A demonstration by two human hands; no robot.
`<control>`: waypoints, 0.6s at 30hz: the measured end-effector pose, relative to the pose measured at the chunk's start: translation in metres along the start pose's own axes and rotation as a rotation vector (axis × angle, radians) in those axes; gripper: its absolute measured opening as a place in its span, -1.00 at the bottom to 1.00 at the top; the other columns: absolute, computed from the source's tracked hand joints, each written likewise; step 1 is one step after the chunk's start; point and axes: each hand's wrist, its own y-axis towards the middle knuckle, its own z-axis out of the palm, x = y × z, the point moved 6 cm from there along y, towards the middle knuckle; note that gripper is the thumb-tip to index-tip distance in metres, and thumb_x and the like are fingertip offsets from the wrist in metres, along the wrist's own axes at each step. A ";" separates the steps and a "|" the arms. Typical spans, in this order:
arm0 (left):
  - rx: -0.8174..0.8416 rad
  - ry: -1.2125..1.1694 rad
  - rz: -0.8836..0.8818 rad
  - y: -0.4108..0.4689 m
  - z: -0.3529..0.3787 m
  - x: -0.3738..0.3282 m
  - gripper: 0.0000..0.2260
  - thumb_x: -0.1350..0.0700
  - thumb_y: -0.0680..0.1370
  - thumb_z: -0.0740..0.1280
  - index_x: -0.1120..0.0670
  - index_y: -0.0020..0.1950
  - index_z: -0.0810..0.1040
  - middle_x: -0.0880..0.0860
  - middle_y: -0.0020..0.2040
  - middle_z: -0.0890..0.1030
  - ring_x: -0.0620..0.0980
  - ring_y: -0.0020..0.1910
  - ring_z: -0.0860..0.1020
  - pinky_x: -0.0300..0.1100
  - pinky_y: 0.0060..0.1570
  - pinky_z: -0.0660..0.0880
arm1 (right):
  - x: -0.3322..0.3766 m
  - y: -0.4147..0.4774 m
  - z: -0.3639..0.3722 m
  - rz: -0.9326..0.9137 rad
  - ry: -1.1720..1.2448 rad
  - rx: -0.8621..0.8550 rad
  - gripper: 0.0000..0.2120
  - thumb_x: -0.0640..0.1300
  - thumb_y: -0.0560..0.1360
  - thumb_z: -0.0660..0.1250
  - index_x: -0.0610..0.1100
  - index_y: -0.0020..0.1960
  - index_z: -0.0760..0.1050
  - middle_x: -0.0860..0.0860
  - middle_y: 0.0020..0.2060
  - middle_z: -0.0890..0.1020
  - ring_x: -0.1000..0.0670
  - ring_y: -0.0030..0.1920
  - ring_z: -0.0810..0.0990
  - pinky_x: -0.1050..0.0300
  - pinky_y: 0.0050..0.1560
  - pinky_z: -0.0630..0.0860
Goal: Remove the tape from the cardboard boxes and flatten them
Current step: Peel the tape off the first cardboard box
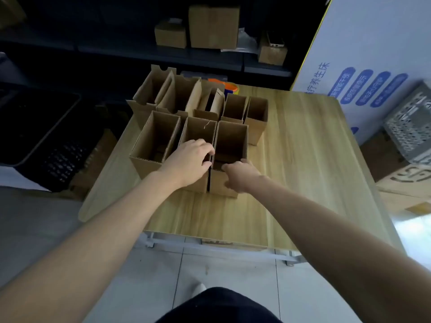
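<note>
Right half: the table [303, 164] lay bare from the boxes to its right edge, a wide way in.
Front strip: bare wood ran between the front row and the near edge.
Front row: the left box [149, 145], middle box [198, 131] and right box [231, 141] stood open-topped and close-packed, with a thin dark slit between the last two.
Slit: the left grip [189, 163] curled over the middle box's rim and the right grip [240, 177] held the right box's near wall, crowding it.
Back rows: the rear boxes [177, 94] stood tight, their raised flaps blocking a low reach across.
Far edge: a tape roll [231, 88] sat half hidden behind them.
Right flank: a white carton [373, 66] and a grey crate [410, 127] stood there.
</note>
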 end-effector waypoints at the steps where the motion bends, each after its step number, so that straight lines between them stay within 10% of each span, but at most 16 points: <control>1: 0.008 -0.004 -0.005 0.001 0.001 0.002 -0.75 0.13 0.59 0.25 0.08 0.27 0.48 0.02 0.24 0.50 -0.04 0.25 0.42 -0.22 0.22 0.31 | 0.000 0.001 0.002 0.005 0.002 0.014 -0.74 -0.12 0.56 0.24 -0.11 0.24 0.43 -0.05 -0.06 0.60 -0.11 0.10 0.54 -0.02 0.37 0.20; 9: -0.005 -0.022 0.035 0.005 0.007 -0.001 -0.74 0.13 0.58 0.26 0.08 0.27 0.48 0.01 0.24 0.50 -0.04 0.25 0.43 -0.20 0.24 0.34 | -0.024 -0.003 -0.010 0.080 0.270 -0.202 -0.87 -0.18 0.57 0.21 0.02 -0.12 0.40 0.05 -0.26 0.51 -0.07 -0.12 0.56 0.15 -0.12 0.42; 18: -0.017 -0.013 0.007 0.038 0.017 -0.044 -0.49 -0.01 0.51 0.36 0.02 0.41 0.30 0.03 0.40 0.35 0.05 0.42 0.27 0.03 0.45 0.01 | -0.116 -0.041 -0.041 0.337 1.000 -0.321 -0.80 -0.14 0.58 0.22 -0.14 0.16 0.52 -0.03 -0.10 0.61 0.01 -0.14 0.59 0.27 -0.31 0.45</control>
